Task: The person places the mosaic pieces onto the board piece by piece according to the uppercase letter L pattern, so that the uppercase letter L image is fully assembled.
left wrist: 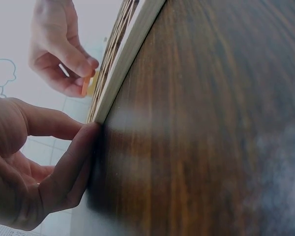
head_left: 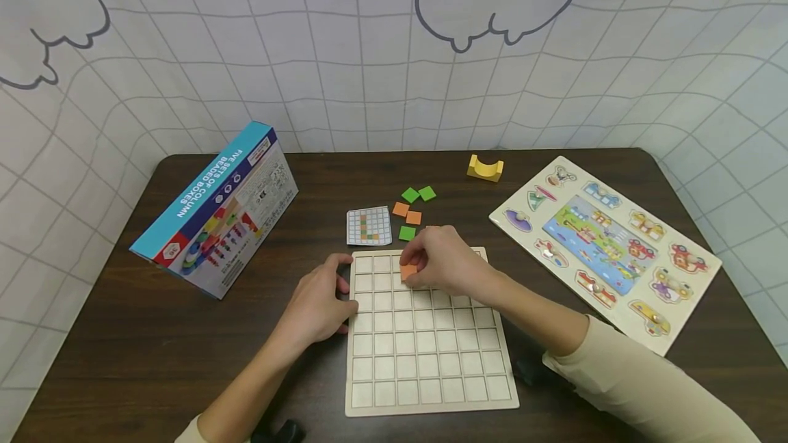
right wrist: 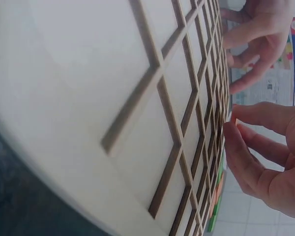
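A square wooden grid board (head_left: 432,410) lies flat on the table. My right hand (head_left: 446,262) pinches an orange square tile (head_left: 408,271) between thumb and fingers, over the board's far rows; the tile (left wrist: 85,85) looks tilted on edge in the left wrist view. At the board's left edge, my left hand (head_left: 317,303) holds the rim with its thumb and bent fingers. Just beyond the board are loose green tiles (head_left: 407,233) and orange tiles (head_left: 414,217), one partly hidden by the right hand. A small pattern card (head_left: 369,225) with coloured squares lies beside them.
A blue and white toy box (head_left: 240,204) stands at the left. To the right is a wooden peg puzzle (head_left: 600,245) with vehicle and animal pieces. A yellow arched block (head_left: 485,168) sits near the table's (head_left: 154,388) back edge.
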The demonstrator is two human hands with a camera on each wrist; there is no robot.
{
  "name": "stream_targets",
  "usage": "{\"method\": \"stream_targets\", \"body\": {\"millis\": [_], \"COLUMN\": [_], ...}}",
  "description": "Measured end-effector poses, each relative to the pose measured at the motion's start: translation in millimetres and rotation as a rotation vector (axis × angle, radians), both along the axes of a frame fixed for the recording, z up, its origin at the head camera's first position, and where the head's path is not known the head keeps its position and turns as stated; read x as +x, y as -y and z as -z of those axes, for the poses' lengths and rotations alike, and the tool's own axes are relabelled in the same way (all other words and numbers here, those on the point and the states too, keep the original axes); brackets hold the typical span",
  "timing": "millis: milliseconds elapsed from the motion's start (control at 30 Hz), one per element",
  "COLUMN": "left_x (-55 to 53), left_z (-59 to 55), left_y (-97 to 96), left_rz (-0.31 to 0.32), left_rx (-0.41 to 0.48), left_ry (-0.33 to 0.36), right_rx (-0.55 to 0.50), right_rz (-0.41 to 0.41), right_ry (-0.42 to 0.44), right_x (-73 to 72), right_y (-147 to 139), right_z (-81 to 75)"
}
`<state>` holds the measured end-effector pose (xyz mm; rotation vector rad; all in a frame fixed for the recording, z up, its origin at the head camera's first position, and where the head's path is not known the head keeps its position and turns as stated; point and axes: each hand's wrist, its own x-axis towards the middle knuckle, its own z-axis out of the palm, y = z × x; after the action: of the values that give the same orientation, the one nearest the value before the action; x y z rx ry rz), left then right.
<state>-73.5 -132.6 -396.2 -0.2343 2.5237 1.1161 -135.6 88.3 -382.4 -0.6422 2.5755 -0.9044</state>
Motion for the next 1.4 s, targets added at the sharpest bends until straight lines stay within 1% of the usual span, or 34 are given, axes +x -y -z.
{"method": "stream_targets", "body": {"millis": [200, 367, 567, 767, 1133, 1400], "left_x": [0.2, -0.1, -0.6, 0.9, 1.0, 1.0], "left_z": [0.0, 0.1, -1.2, -1.5, 0.4, 0.9], "left_y": [-0.1, 0.5, 0.9, 1.9, 2.4, 1.6], "left_rz": [0.006, 0.011, 0.000, 0.008, 0.014, 0.008], "left_rx": [0.008, 0.020, 0.031, 0.043, 0.037, 0.030], "left_ry": [-0.014, -0.025, -0.022, -0.038, -0.037, -0.027], "right_rx": [0.006, 0.022, 0.029, 0.049, 0.046, 0.045], "right_rz": [-0.049, -0.059, -0.051, -0.046, -0.050, -0.043], "right_ry": [-0.018, -0.029, -0.010, -0.013, -0.020, -0.002], "right_x": [2.2, 2.2, 1.5, 1.8, 3.4, 4.0], "right_y": [4.0, 8.0, 11.9, 12.8, 12.8, 13.5], "right_z": [0.4, 0.0, -0.1, 1.3, 3.1, 4.4]}}
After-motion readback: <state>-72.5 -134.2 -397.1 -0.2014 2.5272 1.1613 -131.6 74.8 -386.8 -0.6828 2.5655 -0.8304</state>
